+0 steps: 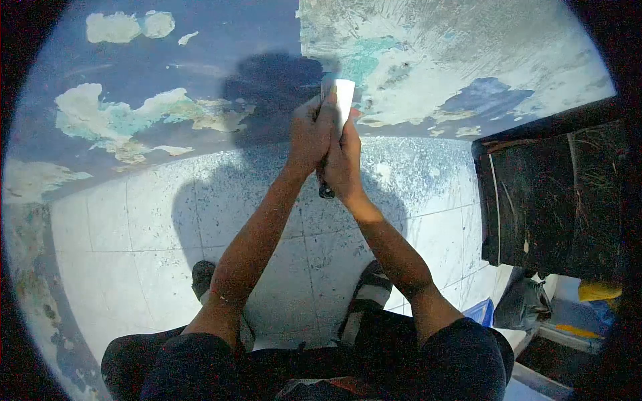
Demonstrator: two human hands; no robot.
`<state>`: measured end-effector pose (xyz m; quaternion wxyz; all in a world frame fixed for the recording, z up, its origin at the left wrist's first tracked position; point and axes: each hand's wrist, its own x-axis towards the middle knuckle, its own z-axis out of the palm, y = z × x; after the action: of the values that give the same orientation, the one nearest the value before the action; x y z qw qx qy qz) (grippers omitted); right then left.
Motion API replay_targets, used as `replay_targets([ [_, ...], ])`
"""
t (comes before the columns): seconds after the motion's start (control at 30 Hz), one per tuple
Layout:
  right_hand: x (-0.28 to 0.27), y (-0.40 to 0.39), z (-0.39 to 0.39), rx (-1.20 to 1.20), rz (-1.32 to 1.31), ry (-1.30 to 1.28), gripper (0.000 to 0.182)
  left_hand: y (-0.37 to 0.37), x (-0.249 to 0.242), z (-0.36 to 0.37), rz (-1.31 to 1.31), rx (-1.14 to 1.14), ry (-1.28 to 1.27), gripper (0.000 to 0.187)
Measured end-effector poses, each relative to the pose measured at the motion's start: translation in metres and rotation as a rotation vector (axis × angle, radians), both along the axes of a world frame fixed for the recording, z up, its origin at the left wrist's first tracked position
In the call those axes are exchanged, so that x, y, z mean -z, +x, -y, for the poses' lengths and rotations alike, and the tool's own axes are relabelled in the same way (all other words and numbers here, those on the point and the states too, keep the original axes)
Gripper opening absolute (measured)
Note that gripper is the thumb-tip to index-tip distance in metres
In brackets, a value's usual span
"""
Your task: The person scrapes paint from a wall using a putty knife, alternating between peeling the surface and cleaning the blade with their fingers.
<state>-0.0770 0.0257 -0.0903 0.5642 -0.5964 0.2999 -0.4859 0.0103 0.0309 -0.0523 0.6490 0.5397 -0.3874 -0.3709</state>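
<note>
Both my hands grip a paint scraper (pixel 344 99), its bright blade tipped up against the wall. My right hand (pixel 346 160) wraps the handle, and the dark handle end sticks out below it. My left hand (pixel 311 137) is closed beside it, with fingers reaching up along the blade's left edge. The blade overlaps the border between blue paint (pixel 261 40) and a bare grey-white patch (pixel 428 73) on the wall. A shadow of my hands falls on the paint to the left.
Paint flakes (pixel 421 160) litter the white tiled floor (pixel 154 214) along the wall base. A dark, scratched piece of furniture (pixel 555 194) stands at right. Below it lie a black plastic bag (pixel 525 302) and a yellow item (pixel 597 291). My shoes (pixel 202 277) are on the tiles.
</note>
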Motion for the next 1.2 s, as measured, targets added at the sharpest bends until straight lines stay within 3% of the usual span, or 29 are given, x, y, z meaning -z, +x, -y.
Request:
replay_targets([
  [0.17, -0.02, 0.002, 0.003, 0.018, 0.002, 0.057, 0.039, -0.002, -0.031, -0.002, 0.118, -0.039, -0.056, 0.046],
  [0.33, -0.016, -0.003, 0.008, 0.028, -0.083, -0.117, 0.033, -0.003, -0.018, 0.001, 0.142, -0.066, -0.036, 0.046],
  [0.47, 0.001, 0.0, 0.001, 0.014, 0.034, -0.055, 0.038, -0.003, -0.002, 0.003, 0.1, -0.055, 0.01, 0.052],
  [0.6, -0.001, -0.003, -0.003, 0.018, -0.081, -0.034, 0.038, -0.002, 0.008, -0.003, 0.04, -0.039, 0.014, 0.051],
  [0.67, -0.01, -0.003, -0.005, 0.018, -0.138, -0.069, 0.038, 0.003, 0.005, 0.0, 0.129, -0.04, 0.014, 0.05],
  [0.77, -0.017, 0.001, -0.008, -0.007, -0.01, 0.049, 0.037, 0.0, 0.001, 0.002, 0.011, -0.03, 0.02, 0.049],
  [0.87, -0.029, 0.002, -0.008, 0.027, -0.056, 0.084, 0.036, 0.004, -0.018, 0.001, 0.235, -0.091, -0.008, 0.05],
  [1.2, -0.04, 0.007, -0.01, 0.004, 0.066, 0.131, 0.03, -0.001, -0.035, -0.005, 0.135, -0.082, 0.026, 0.045],
])
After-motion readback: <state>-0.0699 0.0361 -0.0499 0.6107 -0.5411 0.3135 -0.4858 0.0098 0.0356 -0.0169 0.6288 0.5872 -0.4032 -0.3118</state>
